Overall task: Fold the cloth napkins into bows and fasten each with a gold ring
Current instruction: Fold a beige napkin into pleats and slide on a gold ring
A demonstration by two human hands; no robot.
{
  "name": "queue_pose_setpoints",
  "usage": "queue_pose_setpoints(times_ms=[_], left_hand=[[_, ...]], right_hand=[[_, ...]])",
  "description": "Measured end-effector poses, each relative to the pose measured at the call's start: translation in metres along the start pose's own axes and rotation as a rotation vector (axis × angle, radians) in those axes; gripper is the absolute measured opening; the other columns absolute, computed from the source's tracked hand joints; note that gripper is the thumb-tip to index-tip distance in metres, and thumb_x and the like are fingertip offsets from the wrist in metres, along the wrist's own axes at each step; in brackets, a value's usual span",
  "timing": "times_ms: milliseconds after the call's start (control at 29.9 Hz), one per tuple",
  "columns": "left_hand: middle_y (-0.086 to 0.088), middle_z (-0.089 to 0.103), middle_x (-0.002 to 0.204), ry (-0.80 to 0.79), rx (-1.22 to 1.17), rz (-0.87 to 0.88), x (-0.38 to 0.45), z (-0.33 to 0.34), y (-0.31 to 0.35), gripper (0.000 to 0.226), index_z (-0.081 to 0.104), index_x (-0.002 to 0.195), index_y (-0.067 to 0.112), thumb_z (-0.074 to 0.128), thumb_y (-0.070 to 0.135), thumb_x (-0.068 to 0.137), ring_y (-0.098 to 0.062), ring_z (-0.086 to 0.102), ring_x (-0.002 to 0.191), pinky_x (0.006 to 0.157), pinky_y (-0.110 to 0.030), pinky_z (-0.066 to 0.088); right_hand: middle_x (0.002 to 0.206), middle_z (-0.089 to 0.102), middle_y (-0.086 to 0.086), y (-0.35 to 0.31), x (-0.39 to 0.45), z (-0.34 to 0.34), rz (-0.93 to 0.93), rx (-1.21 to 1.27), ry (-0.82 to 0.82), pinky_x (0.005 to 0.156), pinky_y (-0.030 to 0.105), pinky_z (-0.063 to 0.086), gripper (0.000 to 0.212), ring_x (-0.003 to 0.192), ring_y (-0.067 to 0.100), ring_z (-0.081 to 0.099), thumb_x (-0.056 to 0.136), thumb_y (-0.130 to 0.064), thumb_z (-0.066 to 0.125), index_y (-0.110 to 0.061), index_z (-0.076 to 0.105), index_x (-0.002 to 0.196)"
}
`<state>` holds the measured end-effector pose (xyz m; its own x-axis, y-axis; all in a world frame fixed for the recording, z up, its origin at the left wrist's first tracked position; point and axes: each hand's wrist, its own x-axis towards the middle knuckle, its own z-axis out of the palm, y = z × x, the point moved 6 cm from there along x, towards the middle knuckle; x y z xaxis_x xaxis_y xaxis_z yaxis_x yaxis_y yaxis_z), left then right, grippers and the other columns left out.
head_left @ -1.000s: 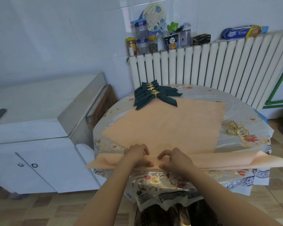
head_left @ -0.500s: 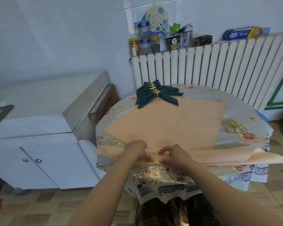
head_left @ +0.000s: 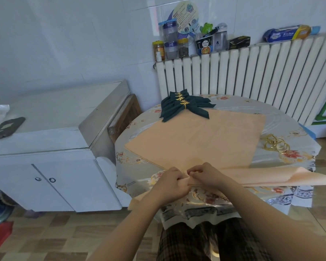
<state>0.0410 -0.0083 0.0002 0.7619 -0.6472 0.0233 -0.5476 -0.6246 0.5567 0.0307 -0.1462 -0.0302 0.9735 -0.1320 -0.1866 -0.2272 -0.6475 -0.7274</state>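
Left hand: the left hand [head_left: 170, 182] is curled tight around the folded peach napkin [head_left: 252, 178] at the near edge of the table [head_left: 282, 117]. Its fingers pinch the folds.
Right hand: the right hand [head_left: 205, 176] sits just beside the left hand, knuckles almost touching. Its fingers are bent and pinch the same folded strip.
Folded peach napkin: it runs as a long thin strip out past the right hand, and its far tip hangs off the table edge. A short end pokes out below the left hand and droops down.
Flat peach napkins [head_left: 199, 140]: they lie spread out just beyond both hands, and the pile looks like more than one sheet.
Green bows [head_left: 184, 107]: dark green napkin bows with gold clips sit in a pile far past the hands, touching the far corner of the flat peach napkins.
Gold rings [head_left: 275, 146]: a small heap lies on the table, off to the right of the right hand and well apart from it.
Radiator [head_left: 252, 76]: white, behind the table, with jars [head_left: 177, 48] and boxes on top.
Cupboard [head_left: 51, 147]: white, off to the left of the left hand.
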Motion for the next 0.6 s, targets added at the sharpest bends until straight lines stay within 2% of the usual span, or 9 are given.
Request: queue_pose_setpoints(times_ms=[100, 167, 200, 267, 334, 401, 468, 535, 601], left_hand=[[-0.017, 0.051, 0.071, -0.098, -0.050, -0.020, 0.000, 0.000, 0.004, 0.036, 0.066, 0.070, 0.010, 0.054, 0.042, 0.079, -0.013, 0.042, 0.064, 0.060, -0.031, 0.031], [-0.015, 0.049, 0.065, -0.189, -0.109, -0.033, 0.000, -0.006, 0.006, 0.029, 0.068, 0.064, 0.034, 0.053, 0.048, 0.084, -0.013, 0.041, 0.059, 0.058, -0.032, 0.030], [-0.010, 0.053, 0.067, -0.231, -0.136, -0.069, -0.002, -0.010, 0.008, 0.024, 0.068, 0.067, 0.043, 0.054, 0.051, 0.084, -0.013, 0.045, 0.062, 0.060, -0.032, 0.032], [0.002, 0.064, 0.080, -0.321, -0.177, -0.158, -0.007, -0.014, 0.010, 0.021, 0.069, 0.078, 0.045, 0.053, 0.057, 0.084, -0.011, 0.055, 0.076, 0.070, -0.031, 0.040], [0.011, 0.068, 0.096, -0.461, -0.284, -0.219, -0.015, -0.009, 0.013, 0.034, 0.072, 0.085, 0.037, 0.044, 0.055, 0.090, -0.014, 0.061, 0.092, 0.088, -0.029, 0.045], [0.010, 0.063, 0.121, -0.569, -0.301, -0.209, -0.021, -0.004, 0.016, 0.052, 0.075, 0.095, 0.028, 0.031, 0.054, 0.094, -0.015, 0.059, 0.105, 0.104, -0.035, 0.038], [0.010, 0.066, 0.117, -0.518, -0.352, -0.211, -0.022, -0.006, 0.014, 0.057, 0.077, 0.093, 0.024, 0.026, 0.049, 0.093, -0.015, 0.058, 0.105, 0.102, -0.035, 0.039], [0.007, 0.069, 0.106, -0.314, -0.375, -0.210, -0.015, -0.011, 0.009, 0.048, 0.075, 0.084, 0.019, 0.031, 0.036, 0.096, -0.020, 0.061, 0.094, 0.094, -0.037, 0.046], [0.002, 0.066, 0.104, -0.107, -0.278, -0.165, -0.008, -0.013, 0.003, 0.028, 0.070, 0.093, 0.019, 0.042, 0.023, 0.095, -0.018, 0.059, 0.095, 0.091, -0.038, 0.048]], right_hand=[[0.124, 0.060, 0.009, -0.001, 0.000, -0.001, -0.020, 0.001, -0.012, 0.086, 0.022, 0.043, 0.028, 0.104, 0.017, 0.058, 0.092, -0.027, 0.054, -0.019, 0.067, 0.116], [0.116, 0.059, 0.010, -0.001, -0.002, -0.001, -0.035, -0.010, -0.025, 0.069, 0.016, 0.040, 0.029, 0.081, 0.008, 0.055, 0.092, -0.028, 0.054, -0.020, 0.066, 0.118], [0.113, 0.057, 0.010, 0.000, -0.002, -0.001, -0.036, -0.005, -0.034, 0.068, 0.015, 0.039, 0.030, 0.079, 0.007, 0.054, 0.091, -0.029, 0.055, -0.021, 0.066, 0.118], [0.110, 0.055, 0.008, 0.002, -0.003, -0.001, -0.020, 0.025, -0.044, 0.074, 0.018, 0.040, 0.033, 0.088, 0.012, 0.056, 0.089, -0.031, 0.057, -0.022, 0.066, 0.119], [0.088, 0.049, 0.002, 0.000, -0.005, 0.000, -0.028, 0.014, -0.058, 0.060, 0.011, 0.037, 0.036, 0.070, 0.007, 0.050, 0.086, -0.032, 0.060, -0.022, 0.065, 0.120], [0.080, 0.040, -0.003, -0.001, -0.006, 0.000, -0.049, -0.050, -0.072, 0.051, 0.012, 0.032, 0.041, 0.060, 0.003, 0.040, 0.083, -0.033, 0.066, -0.024, 0.062, 0.123], [0.090, 0.043, -0.001, -0.002, -0.008, -0.001, -0.044, -0.093, -0.101, 0.062, 0.013, 0.036, 0.050, 0.070, 0.006, 0.044, 0.080, -0.032, 0.070, -0.027, 0.058, 0.128], [0.111, 0.042, 0.003, -0.003, -0.012, -0.001, -0.023, -0.118, -0.124, 0.082, 0.020, 0.038, 0.054, 0.093, 0.012, 0.047, 0.079, -0.030, 0.072, -0.028, 0.054, 0.129], [0.116, 0.039, 0.004, -0.006, -0.016, -0.001, -0.038, -0.118, -0.123, 0.089, 0.022, 0.035, 0.051, 0.104, 0.015, 0.047, 0.079, -0.029, 0.073, -0.029, 0.054, 0.127]])
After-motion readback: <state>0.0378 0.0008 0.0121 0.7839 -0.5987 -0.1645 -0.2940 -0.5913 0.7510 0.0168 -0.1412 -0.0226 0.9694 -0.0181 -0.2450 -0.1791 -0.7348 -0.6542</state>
